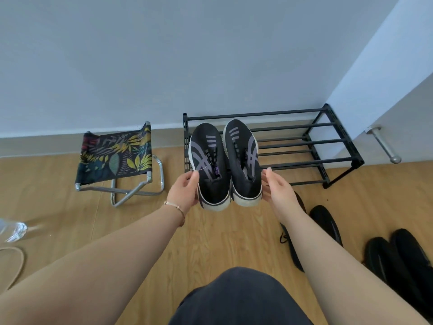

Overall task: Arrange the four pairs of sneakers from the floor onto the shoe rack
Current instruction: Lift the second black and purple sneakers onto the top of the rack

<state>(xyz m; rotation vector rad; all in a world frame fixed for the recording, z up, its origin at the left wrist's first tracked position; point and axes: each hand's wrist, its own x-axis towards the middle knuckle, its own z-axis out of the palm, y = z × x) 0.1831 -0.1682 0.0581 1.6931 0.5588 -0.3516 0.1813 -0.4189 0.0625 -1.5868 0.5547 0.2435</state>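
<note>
Two black sneakers with grey stripes and white soles are held side by side in the air, toes pointing at the wall. My left hand (185,192) grips the left sneaker (209,165) at its heel side. My right hand (278,191) grips the right sneaker (242,160) the same way. Both hang over the left front part of the black metal shoe rack (328,141), whose bars carry no shoes. Other black shoes lie on the floor at the right: one pair (328,224) partly hidden by my right forearm, another pair (398,256) further right.
A folding stool (117,156) with a leaf-print seat stands left of the rack against the wall. A clear plastic bottle (13,229) and a cord lie at the far left. A white door with a metal handle (384,144) is to the rack's right. The floor is wood.
</note>
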